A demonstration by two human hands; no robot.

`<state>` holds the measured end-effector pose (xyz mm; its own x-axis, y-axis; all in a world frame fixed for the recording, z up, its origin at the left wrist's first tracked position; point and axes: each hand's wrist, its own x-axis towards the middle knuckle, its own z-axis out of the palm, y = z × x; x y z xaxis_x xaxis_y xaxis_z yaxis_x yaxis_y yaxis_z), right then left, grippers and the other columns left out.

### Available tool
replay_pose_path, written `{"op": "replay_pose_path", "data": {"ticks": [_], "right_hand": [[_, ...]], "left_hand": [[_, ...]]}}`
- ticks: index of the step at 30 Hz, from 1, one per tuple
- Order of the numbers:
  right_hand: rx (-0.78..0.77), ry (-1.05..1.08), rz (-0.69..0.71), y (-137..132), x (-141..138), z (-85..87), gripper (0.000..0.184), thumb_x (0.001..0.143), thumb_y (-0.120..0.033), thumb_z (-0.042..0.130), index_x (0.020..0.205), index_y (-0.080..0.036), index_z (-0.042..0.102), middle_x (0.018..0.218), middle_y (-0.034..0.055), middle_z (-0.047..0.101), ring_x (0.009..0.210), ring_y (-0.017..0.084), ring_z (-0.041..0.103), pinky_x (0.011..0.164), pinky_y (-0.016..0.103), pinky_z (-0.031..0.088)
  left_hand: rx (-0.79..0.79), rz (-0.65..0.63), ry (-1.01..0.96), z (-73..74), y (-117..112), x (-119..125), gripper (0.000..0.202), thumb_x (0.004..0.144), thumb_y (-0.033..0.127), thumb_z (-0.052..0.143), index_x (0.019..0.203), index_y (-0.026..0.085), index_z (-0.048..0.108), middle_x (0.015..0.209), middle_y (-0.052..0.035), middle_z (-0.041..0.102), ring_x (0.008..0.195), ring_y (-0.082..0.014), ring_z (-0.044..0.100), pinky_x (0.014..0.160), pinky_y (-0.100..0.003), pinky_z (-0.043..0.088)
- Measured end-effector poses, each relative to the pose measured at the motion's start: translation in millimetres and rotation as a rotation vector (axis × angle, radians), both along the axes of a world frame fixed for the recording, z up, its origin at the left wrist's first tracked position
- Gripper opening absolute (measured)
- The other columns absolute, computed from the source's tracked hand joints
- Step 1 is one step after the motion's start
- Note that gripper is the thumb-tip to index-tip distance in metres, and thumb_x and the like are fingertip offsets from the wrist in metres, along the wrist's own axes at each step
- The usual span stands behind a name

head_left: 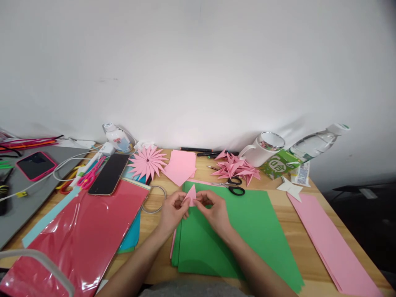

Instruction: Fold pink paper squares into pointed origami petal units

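A small piece of pink paper (192,195), folded to a pointed triangle, is pinched between both hands with its tip up. My left hand (173,207) grips its left side, and my right hand (213,208) holds the lower right edge between thumb and fingers. Both hands are over the far left part of a stack of green paper (241,235). Beyond them lie pink paper squares (182,163) and a pink folded paper pinwheel (147,162). Black-handled scissors (232,185) rest at the stack's far edge, beside a heap of pink folded paper pieces (236,167).
At left are a red plastic-wrapped paper pack (83,231), a phone (109,174), pink scissors (92,173) and a white bottle (116,138). A white mug (262,150), a green box (280,164), a tilted water bottle (318,144) and pink paper strips (331,243) stand or lie at right.
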<state>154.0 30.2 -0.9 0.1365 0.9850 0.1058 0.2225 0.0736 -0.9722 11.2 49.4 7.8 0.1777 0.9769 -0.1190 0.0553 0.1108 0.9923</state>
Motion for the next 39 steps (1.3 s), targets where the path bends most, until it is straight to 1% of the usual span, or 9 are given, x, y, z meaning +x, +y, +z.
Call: {"op": "replay_pose_path", "data": {"ticks": [5, 11, 15, 18, 22, 26, 31, 34, 39], "right_hand": [[-0.075, 0.124, 0.102, -2, -7, 1.4, 0.021, 0.076, -0.036, 0.063, 0.071, -0.017, 0.064, 0.065, 0.0027, 0.064, 0.059, 0.015, 0.058, 0.057, 0.026, 0.047], [-0.123, 0.188, 0.078, -2, -8, 3.1, 0.028, 0.074, -0.044, 0.065, 0.068, -0.017, 0.066, 0.061, 0.0024, 0.065, 0.056, 0.015, 0.057, 0.054, 0.026, 0.047], [-0.183, 0.315, 0.049, 1, -7, 4.0, 0.033, 0.069, -0.05, 0.068, 0.071, -0.017, 0.066, 0.061, 0.0032, 0.066, 0.055, 0.016, 0.06, 0.055, 0.029, 0.051], [-0.2, 0.383, 0.017, 3, -5, 5.3, 0.036, 0.065, -0.051, 0.07, 0.075, -0.017, 0.065, 0.065, 0.0036, 0.067, 0.058, 0.018, 0.062, 0.057, 0.031, 0.054], [-0.202, 0.42, -0.066, 4, -3, 6.9, 0.036, 0.065, -0.05, 0.071, 0.079, -0.017, 0.065, 0.067, 0.0035, 0.068, 0.058, 0.018, 0.063, 0.062, 0.033, 0.054], [-0.145, 0.4, -0.091, 2, -3, 9.8, 0.03, 0.066, -0.044, 0.072, 0.079, -0.017, 0.065, 0.072, 0.0048, 0.068, 0.064, 0.018, 0.063, 0.064, 0.032, 0.052], [-0.032, 0.368, -0.035, 0, -5, 12.3, 0.019, 0.066, -0.033, 0.073, 0.075, -0.018, 0.066, 0.08, 0.0056, 0.067, 0.078, 0.018, 0.061, 0.073, 0.031, 0.05], [0.018, 0.395, -0.016, 1, -5, 11.1, 0.016, 0.066, -0.028, 0.074, 0.077, -0.019, 0.067, 0.084, 0.0057, 0.066, 0.084, 0.019, 0.061, 0.078, 0.032, 0.049], [0.028, 0.379, -0.035, 3, -2, 8.2, 0.018, 0.065, -0.026, 0.075, 0.081, -0.02, 0.071, 0.087, 0.0053, 0.067, 0.086, 0.019, 0.061, 0.08, 0.033, 0.048]], "left_hand": [[0.079, 0.009, 0.061, -7.0, -1, -3, 0.017, 0.075, 0.034, 0.065, 0.074, 0.017, 0.061, 0.058, 0.0002, 0.061, 0.048, -0.0127, 0.058, 0.046, -0.023, 0.047], [0.487, -0.07, 0.323, -7.5, -2, -9, 0.012, 0.081, 0.024, 0.056, 0.076, 0.021, 0.067, 0.076, -0.0047, 0.065, 0.072, -0.0165, 0.06, 0.067, -0.027, 0.048], [0.613, -0.127, 0.377, -7.7, -2, -9, 0.019, 0.084, 0.022, 0.05, 0.081, 0.022, 0.069, 0.083, -0.0064, 0.064, 0.078, -0.0161, 0.059, 0.07, -0.027, 0.048], [0.622, -0.066, 0.341, -7.5, -2, -7, 0.018, 0.084, 0.022, 0.051, 0.088, 0.023, 0.069, 0.083, -0.0058, 0.062, 0.077, -0.0162, 0.058, 0.067, -0.027, 0.047], [0.495, 0.028, 0.249, -1.8, -5, -6, 0.027, 0.079, 0.024, 0.061, 0.106, 0.024, 0.064, 0.089, -0.0055, 0.064, 0.079, -0.0173, 0.059, 0.07, -0.029, 0.048], [0.424, 0.034, 0.194, 4.6, -6, -5, 0.032, 0.069, 0.027, 0.073, 0.099, 0.022, 0.063, 0.092, -0.0051, 0.063, 0.079, -0.0178, 0.059, 0.073, -0.03, 0.048], [0.39, 0.067, 0.109, 6.3, -4, -5, 0.026, 0.077, 0.028, 0.065, 0.102, 0.022, 0.058, 0.096, -0.005, 0.059, 0.094, -0.0186, 0.058, 0.083, -0.03, 0.047], [0.438, 0.031, 0.161, 7.0, -2, -6, 0.03, 0.078, 0.026, 0.064, 0.107, 0.022, 0.059, 0.099, -0.0053, 0.058, 0.097, -0.0188, 0.056, 0.085, -0.031, 0.046], [0.572, 0.019, 0.224, 7.0, 1, -8, 0.017, 0.078, 0.023, 0.064, 0.095, 0.021, 0.066, 0.093, -0.0051, 0.059, 0.092, -0.0183, 0.058, 0.081, -0.031, 0.047]]}}
